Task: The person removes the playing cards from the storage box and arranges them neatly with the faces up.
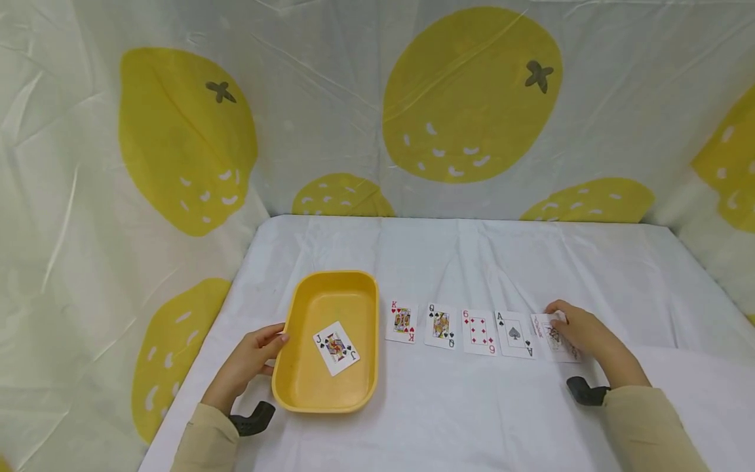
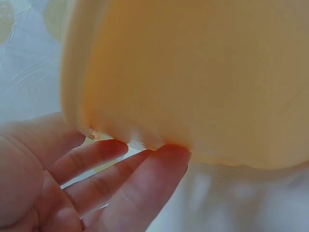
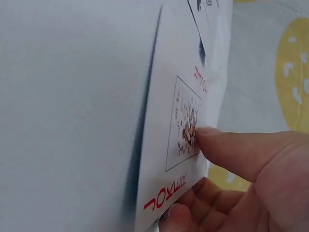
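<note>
My left hand (image 1: pixel 248 360) holds the left side of a yellow plastic tray (image 1: pixel 336 308), with the thumb at its rim. In the left wrist view the other fingers reach to the outside of the tray's wall (image 2: pixel 193 87). Inside the tray a jack of spades (image 1: pixel 336 349) lies face up at a slant. Over on the right, my right hand (image 1: pixel 590 337) pinches a joker card (image 3: pixel 166 106). The thumb presses on its printed face and the fingers are at its edge. One long edge of the joker is tilted up off the cloth.
Between tray and joker, a king of hearts (image 1: pixel 402 321), queen of spades (image 1: pixel 440 326), six of diamonds (image 1: pixel 479 332) and ace of spades (image 1: pixel 514 334) lie face up in a row. White cloth (image 1: pixel 448 413) covers the table. A lemon-patterned curtain (image 1: pixel 324 98) hangs behind and at the sides.
</note>
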### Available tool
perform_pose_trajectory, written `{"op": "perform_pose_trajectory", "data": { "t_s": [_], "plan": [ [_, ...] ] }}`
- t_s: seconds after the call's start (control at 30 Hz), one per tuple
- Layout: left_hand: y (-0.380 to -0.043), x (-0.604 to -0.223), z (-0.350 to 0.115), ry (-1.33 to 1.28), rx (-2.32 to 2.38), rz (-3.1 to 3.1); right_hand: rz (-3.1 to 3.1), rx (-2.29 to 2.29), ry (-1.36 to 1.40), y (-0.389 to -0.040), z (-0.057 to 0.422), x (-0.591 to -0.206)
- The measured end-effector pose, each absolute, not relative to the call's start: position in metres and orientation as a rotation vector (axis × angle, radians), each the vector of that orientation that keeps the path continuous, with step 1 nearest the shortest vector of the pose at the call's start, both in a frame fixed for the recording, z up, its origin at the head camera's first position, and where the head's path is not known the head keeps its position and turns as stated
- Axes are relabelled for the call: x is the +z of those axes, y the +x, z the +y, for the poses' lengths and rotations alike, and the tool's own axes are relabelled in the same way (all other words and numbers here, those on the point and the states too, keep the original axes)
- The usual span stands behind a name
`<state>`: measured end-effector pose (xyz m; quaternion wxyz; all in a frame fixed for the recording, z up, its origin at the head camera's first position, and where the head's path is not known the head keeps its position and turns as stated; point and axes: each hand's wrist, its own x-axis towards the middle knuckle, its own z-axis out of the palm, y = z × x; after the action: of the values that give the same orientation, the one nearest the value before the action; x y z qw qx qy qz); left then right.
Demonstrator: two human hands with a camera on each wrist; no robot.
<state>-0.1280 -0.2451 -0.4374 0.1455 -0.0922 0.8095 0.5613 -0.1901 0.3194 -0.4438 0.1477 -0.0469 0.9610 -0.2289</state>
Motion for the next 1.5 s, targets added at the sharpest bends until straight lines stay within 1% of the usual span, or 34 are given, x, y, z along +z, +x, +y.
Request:
{"op": "perform_pose_trajectory", "data": {
  "t_s": [0.3, 0.47, 0.57, 0.73, 1.03, 1.3, 1.5],
  "plan": [
    [-0.127, -0.440, -0.247, -0.233, 1.655, 2.302, 2.818, -0.530, -0.004, -0.188, 0.313, -0.444],
    [-0.126, -0.439, -0.248, -0.234, 1.654, 2.302, 2.847, -0.516, -0.012, -0.189, 0.308, -0.439],
    [-0.126, -0.438, -0.248, -0.236, 1.646, 2.309, 2.886, -0.526, -0.045, -0.194, 0.295, -0.431],
    [-0.127, -0.439, -0.248, -0.243, 1.645, 2.315, 2.930, -0.564, -0.196, -0.206, 0.252, -0.412],
    [-0.128, -0.438, -0.248, -0.232, 1.659, 2.313, 2.945, -0.567, -0.551, -0.220, 0.145, -0.382],
    [-0.127, -0.437, -0.247, -0.233, 1.664, 2.298, 2.919, -0.485, -0.821, -0.218, 0.061, -0.365],
    [-0.126, -0.438, -0.248, -0.233, 1.662, 2.304, 2.851, -0.346, -0.985, -0.211, 0.008, -0.362]
  ]
}}
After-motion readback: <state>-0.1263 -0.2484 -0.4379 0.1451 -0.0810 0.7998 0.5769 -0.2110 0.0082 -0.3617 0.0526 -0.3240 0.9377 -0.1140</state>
